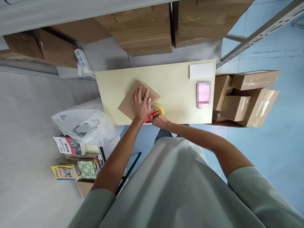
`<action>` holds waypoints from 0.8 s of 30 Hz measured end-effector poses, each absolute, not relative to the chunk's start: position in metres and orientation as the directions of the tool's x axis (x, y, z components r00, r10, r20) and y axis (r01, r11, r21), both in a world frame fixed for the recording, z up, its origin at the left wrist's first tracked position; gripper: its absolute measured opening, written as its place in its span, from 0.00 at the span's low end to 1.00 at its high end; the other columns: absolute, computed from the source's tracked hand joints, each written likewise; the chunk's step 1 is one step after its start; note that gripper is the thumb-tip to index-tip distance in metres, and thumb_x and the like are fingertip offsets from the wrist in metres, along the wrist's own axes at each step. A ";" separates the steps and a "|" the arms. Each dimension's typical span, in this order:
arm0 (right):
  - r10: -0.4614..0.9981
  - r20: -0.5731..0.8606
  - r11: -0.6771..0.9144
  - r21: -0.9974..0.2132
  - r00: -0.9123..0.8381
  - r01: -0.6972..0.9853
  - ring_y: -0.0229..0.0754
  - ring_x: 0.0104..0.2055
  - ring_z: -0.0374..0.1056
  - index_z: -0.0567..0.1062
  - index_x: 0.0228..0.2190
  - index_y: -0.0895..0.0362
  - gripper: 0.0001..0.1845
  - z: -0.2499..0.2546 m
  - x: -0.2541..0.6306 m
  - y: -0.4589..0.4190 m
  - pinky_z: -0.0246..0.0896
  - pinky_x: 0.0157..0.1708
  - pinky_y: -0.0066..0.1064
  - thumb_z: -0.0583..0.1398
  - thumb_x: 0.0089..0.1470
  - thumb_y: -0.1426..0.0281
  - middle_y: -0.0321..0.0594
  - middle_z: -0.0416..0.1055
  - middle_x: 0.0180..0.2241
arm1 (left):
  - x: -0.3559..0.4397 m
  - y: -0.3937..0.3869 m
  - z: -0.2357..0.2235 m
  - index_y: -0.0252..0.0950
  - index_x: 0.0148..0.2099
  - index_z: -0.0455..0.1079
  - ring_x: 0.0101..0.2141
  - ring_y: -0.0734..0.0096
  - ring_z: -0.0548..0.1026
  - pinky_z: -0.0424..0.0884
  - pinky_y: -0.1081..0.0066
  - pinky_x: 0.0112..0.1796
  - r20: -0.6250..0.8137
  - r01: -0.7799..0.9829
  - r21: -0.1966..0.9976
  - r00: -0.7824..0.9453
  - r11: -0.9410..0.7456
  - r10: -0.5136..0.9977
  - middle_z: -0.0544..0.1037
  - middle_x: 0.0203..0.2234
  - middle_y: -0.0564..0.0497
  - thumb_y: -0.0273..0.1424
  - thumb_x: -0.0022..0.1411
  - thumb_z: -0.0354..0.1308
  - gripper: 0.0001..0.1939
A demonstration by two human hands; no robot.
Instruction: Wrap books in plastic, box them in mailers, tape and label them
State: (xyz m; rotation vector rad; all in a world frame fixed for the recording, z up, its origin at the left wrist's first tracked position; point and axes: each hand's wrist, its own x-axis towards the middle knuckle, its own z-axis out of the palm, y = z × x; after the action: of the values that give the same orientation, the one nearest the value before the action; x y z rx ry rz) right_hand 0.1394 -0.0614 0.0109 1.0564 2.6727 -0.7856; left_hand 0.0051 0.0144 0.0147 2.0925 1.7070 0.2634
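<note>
One left hand (142,107) lay, fingers slightly spread, atop the cardboard box (128,103); by the table's (181,95) near edge, the right hand (160,121) gripped a partly hidden tape dispenser (155,112).

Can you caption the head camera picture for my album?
Left hand on a cardboard box, right hand gripping a tape dispenser.
</note>
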 end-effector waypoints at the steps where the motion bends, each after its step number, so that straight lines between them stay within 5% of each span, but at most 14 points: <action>1: 0.593 -0.348 0.600 -0.410 -0.726 0.687 0.53 0.37 0.81 0.76 0.56 0.74 0.26 0.010 0.141 -0.061 0.67 0.35 0.41 0.45 0.66 0.87 0.63 0.83 0.39 | 0.004 0.014 0.014 0.40 0.79 0.67 0.81 0.46 0.52 0.45 0.40 0.79 -0.114 0.885 0.435 0.233 -0.163 0.966 0.60 0.80 0.39 0.52 0.82 0.42 0.36; 6: 0.630 -0.459 0.527 -0.339 -0.626 0.779 0.54 0.43 0.81 0.72 0.58 0.73 0.25 0.006 0.187 -0.041 0.66 0.43 0.43 0.41 0.72 0.83 0.67 0.83 0.45 | 0.001 0.014 0.010 0.40 0.79 0.67 0.81 0.46 0.53 0.47 0.40 0.78 -0.091 0.876 0.447 0.248 -0.183 0.965 0.61 0.80 0.39 0.51 0.82 0.42 0.35; 12: 0.719 -0.512 0.458 -0.158 -0.469 0.875 0.60 0.47 0.81 0.62 0.65 0.78 0.31 0.014 0.265 0.005 0.63 0.47 0.44 0.38 0.81 0.65 0.72 0.82 0.46 | 0.003 0.015 0.007 0.39 0.79 0.67 0.81 0.45 0.52 0.46 0.39 0.79 -0.080 0.869 0.456 0.252 -0.190 0.964 0.61 0.80 0.38 0.52 0.82 0.42 0.36; 24: 0.708 -0.483 0.530 -0.120 -0.516 0.840 0.62 0.47 0.81 0.60 0.67 0.78 0.36 0.007 0.295 0.031 0.62 0.48 0.43 0.41 0.81 0.56 0.69 0.84 0.45 | 0.007 0.013 0.008 0.42 0.79 0.66 0.81 0.46 0.52 0.44 0.39 0.79 -0.086 0.852 0.486 0.267 -0.193 0.960 0.59 0.81 0.41 0.51 0.82 0.43 0.35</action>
State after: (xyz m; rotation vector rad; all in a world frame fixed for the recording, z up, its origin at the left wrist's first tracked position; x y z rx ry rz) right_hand 0.2950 0.0308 0.0074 1.2728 2.3962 -0.4838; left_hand 0.0069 0.0125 0.0082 2.1043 1.6368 0.3296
